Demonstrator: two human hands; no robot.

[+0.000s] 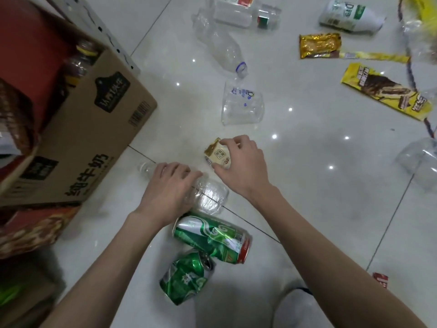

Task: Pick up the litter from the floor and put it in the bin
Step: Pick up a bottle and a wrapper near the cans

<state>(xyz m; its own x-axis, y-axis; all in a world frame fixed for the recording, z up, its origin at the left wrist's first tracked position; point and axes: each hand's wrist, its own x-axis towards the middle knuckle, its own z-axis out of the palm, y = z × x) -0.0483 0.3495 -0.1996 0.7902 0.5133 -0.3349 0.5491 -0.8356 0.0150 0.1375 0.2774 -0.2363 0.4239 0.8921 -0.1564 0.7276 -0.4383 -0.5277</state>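
Note:
My left hand (169,188) curls over a crushed clear plastic bottle (209,195) lying on the white tile floor, close to the cardboard box (78,147) that serves as the bin at the left. My right hand (241,165) pinches a small gold and cream wrapper (217,155) just above the floor. Two dented green cans (212,237) (186,278) lie below my hands. The bottle's neck end pokes out left of my left hand.
Farther off lie a clear cup (243,105), clear bottles (220,46) (246,13), a white drink bottle (350,15), gold (319,45) and yellow wrappers (387,91), clear plastic (421,159) at the right and a red scrap (380,279). The box holds bottles.

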